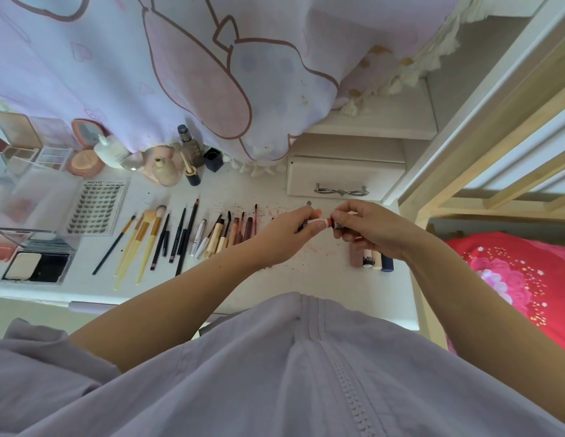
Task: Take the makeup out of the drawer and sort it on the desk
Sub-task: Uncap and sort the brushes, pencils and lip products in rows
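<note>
Both hands are pinched shut on one small lipstick (322, 223) held just above the tabletop (306, 279), the left hand (287, 236) on the pale barrel and the right hand (366, 230) on the dark cap end. I'd guess it's light, rigid plastic and a bit slick, so grip the barrel, not the soft reddish tip showing between the fingers (317, 227). The white tabletop is speckled with makeup flecks, with brushes (142, 244) lined up left, small tubes (371, 258) just right, and the closed drawer (344, 181) behind.
</note>
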A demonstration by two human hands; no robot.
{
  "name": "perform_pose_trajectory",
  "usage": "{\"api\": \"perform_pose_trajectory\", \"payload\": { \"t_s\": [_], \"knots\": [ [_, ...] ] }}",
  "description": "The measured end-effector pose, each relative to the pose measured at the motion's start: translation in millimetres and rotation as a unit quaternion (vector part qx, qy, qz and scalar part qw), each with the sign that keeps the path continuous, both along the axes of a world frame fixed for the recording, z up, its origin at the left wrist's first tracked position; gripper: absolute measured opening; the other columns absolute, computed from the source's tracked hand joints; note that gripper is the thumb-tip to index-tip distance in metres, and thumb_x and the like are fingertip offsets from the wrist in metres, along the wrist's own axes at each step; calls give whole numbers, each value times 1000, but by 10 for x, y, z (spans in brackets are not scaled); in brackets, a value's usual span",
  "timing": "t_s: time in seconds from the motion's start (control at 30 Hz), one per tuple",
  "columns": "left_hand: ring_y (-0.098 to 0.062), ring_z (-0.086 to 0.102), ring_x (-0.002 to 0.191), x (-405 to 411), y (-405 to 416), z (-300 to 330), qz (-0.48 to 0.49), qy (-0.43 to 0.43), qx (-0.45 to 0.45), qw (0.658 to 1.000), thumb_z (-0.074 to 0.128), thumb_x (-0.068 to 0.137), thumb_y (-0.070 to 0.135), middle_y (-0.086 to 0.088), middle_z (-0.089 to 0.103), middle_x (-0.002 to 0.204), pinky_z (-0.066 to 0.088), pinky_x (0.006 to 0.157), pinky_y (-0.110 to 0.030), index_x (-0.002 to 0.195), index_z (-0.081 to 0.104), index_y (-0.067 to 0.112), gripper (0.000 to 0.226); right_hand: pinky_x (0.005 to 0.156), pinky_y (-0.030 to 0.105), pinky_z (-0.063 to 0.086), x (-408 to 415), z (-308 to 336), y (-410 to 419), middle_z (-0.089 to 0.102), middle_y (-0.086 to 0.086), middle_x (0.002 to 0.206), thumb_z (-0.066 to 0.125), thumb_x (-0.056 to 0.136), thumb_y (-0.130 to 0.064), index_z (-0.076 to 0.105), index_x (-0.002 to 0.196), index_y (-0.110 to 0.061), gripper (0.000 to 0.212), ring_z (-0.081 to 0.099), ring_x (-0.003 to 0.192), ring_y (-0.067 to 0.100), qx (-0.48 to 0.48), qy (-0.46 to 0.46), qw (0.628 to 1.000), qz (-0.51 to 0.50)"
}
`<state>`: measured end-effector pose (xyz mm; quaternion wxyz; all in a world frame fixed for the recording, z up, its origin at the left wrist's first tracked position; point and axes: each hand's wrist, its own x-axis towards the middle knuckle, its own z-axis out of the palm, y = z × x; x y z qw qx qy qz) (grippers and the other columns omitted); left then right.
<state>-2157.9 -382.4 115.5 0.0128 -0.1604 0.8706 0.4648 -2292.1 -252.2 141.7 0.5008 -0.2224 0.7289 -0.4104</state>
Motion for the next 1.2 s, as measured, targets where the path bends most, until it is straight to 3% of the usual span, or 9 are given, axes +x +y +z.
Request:
{"api": "perform_pose_trajectory", "payload": {
  "t_s": [0.17,0.33,0.47,0.63,0.73,0.83,0.93,1.03,1.2],
  "knots": [
    [-12,41,60,47,-74,-91,0,-29,36,999,37,97,44,2,45,71,39,57,-27,84,44,28,22,52,19,41,-130,-45,117,67,0,72,58,92,-30,58,91,-11,19,50,56,6,30,-4,999,-34],
    [-10,58,78,130,-203,-281,40,-110,123,985,37,99,30,2,62,90,50,78,-29,119,39,15,24,65,20,55,-159,-178,223,71,9,91,56,92,-8,60,102,-8,11,68,71,9,10,-107,991,-76],
    [-2,63,91,152,-245,-409,98,-118,191,970,46,96,20,7,68,97,49,83,-23,125,35,16,31,72,30,60,-21,-326,259,68,18,101,47,97,-7,57,110,1,19,71,89,19,20,-178,980,-92],
    [-7,61,95,145,-214,-545,109,-126,134,977,53,93,28,8,66,102,51,78,-26,122,45,14,34,62,33,59,145,-505,244,70,17,99,38,102,-22,50,111,-3,24,72,87,21,61,-185,974,-120],
    [-13,55,80,102,-182,-587,111,-97,41,988,58,90,30,-1,59,98,47,65,-25,113,52,17,27,69,35,59,202,-630,222,68,14,106,43,100,-18,47,109,-10,13,69,95,19,40,-191,970,-142],
    [-11,48,70,15,-170,-641,114,-59,-21,991,59,88,27,2,51,86,41,59,-23,106,55,19,21,78,25,51,240,-799,151,61,0,106,56,93,-17,53,102,-22,10,59,97,12,34,-22,990,-137],
    [-13,50,77,-62,-152,-707,109,-46,-77,990,58,88,26,8,50,85,41,64,-26,98,53,22,12,71,14,41,257,-952,0,54,-11,88,62,89,-19,59,108,-17,19,51,79,1,42,164,979,-114],
    [-19,52,93,-131,-144,-794,102,-43,-173,979,55,90,28,2,56,99,36,81,-32,105,54,17,18,80,23,46,273,-1061,-182,57,2,101,60,89,-14,56,111,-9,23,56,86,14,51,253,963,-81],
    [-23,47,106,-204,-160,-901,74,-80,-258,960,52,92,29,-2,56,114,29,88,-36,112,53,17,24,86,31,45,309,-1166,-325,50,14,116,53,92,-10,49,127,-6,35,56,94,27,69,329,942,-4]
  ]
}}
